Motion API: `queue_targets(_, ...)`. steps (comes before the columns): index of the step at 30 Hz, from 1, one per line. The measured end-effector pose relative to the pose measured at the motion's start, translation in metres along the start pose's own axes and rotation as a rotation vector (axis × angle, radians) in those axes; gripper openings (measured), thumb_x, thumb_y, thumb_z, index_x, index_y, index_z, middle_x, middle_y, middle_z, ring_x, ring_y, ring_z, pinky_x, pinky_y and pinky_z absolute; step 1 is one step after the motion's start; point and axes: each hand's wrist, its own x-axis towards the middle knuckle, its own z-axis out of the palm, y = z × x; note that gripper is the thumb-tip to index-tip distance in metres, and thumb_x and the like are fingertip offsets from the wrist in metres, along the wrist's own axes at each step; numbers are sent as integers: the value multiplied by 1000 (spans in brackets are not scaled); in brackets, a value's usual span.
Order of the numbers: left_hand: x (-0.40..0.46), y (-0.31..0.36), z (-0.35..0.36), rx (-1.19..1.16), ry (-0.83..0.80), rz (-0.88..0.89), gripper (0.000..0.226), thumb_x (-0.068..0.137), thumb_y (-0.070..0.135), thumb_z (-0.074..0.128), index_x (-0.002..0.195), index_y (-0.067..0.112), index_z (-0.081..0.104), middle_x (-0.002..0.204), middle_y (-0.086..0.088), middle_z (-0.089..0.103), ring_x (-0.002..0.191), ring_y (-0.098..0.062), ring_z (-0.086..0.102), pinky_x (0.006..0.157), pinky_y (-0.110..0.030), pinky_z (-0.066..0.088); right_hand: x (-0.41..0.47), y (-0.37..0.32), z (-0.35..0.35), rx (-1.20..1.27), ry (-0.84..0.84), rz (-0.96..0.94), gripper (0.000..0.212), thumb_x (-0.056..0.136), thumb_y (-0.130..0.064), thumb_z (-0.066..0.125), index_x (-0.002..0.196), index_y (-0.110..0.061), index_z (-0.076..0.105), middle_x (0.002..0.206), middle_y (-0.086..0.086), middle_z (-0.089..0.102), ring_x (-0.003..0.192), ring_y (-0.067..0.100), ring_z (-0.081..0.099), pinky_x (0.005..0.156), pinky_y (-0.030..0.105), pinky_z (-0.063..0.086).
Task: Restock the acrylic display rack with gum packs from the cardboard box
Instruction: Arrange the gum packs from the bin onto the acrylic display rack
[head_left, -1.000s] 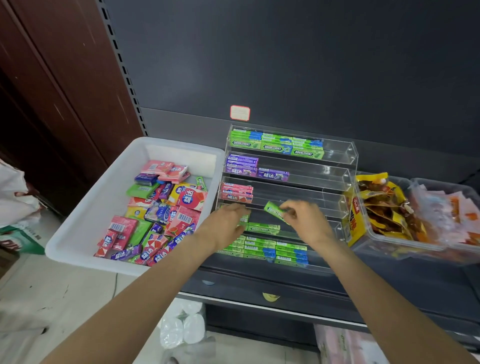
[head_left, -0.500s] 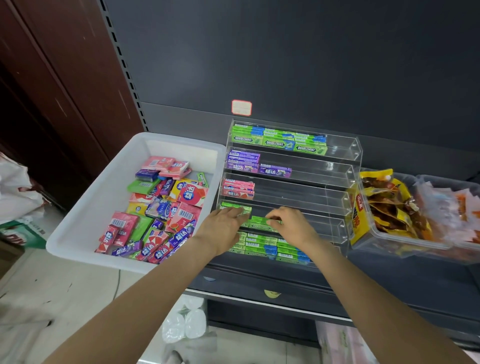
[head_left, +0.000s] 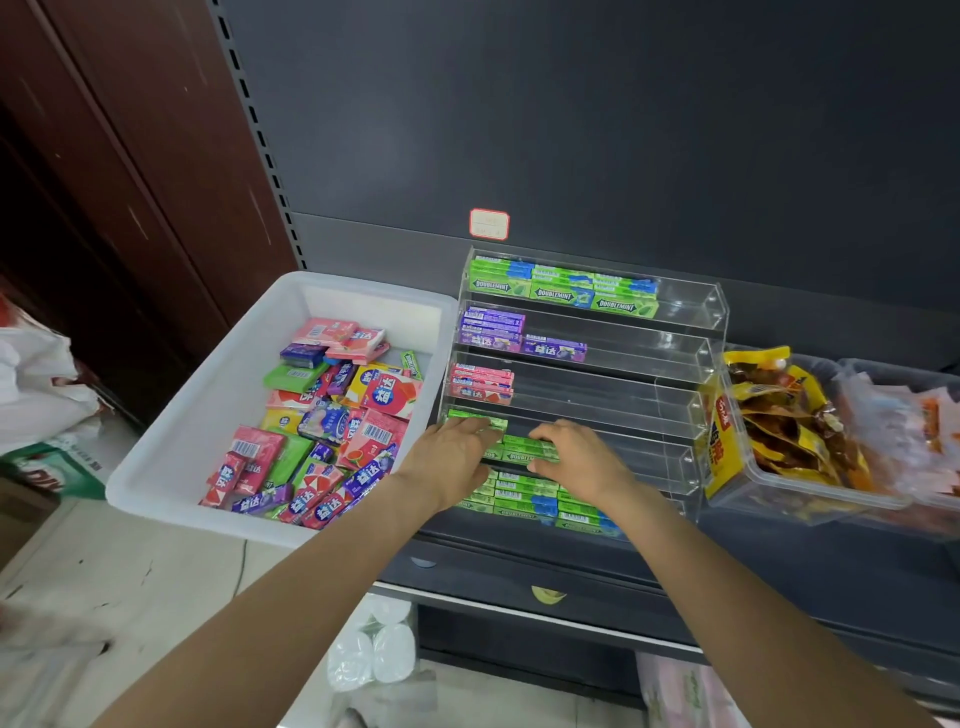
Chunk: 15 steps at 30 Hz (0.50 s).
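The clear acrylic rack (head_left: 691, 358) stands on the dark shelf with stepped tiers. Green Doublemint packs (head_left: 561, 291) fill the top tier, purple packs (head_left: 498, 332) sit at the left of the second and pink packs (head_left: 480, 384) at the left of the third. On the fourth tier lie green gum packs (head_left: 524, 449). My left hand (head_left: 452, 457) rests flat on the left ones. My right hand (head_left: 576, 457) holds the right one between fingers and thumb. More green packs (head_left: 524, 499) fill the bottom tier. A white bin (head_left: 208, 415) left of the rack holds several mixed gum packs (head_left: 332, 421).
A clear tub (head_left: 769, 499) of yellow snack bags (head_left: 779, 415) stands right of the rack, touching its side. A white bag (head_left: 41, 384) lies on the floor at the far left. Wrapped white rolls (head_left: 374, 654) sit under the shelf edge.
My right hand brought a green pack down from mid-air onto the fourth tier. My left hand slid slightly along the same tier's left packs.
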Motion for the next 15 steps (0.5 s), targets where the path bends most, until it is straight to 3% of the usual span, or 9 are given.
queue_targets(9, -12, -7, -15, -69, 218, 24, 40, 96, 21, 45, 136, 16, 44, 139, -2, 45, 126, -20, 41, 102, -33, 36, 0, -5, 1, -34, 36, -13, 41, 90, -27, 61, 129, -16, 52, 128, 3, 54, 120, 19, 51, 99, 33, 43)
queue_targets(15, -7, -4, -12, -97, 22, 26, 50, 95, 12, 45, 144, 10, 33, 149, -9, 33, 135, -25, 33, 112, -30, 28, -1, -9, 0, -115, 63, 16, 32, 91, -25, 60, 122, -19, 54, 121, 0, 57, 110, 17, 57, 89, 33, 48)
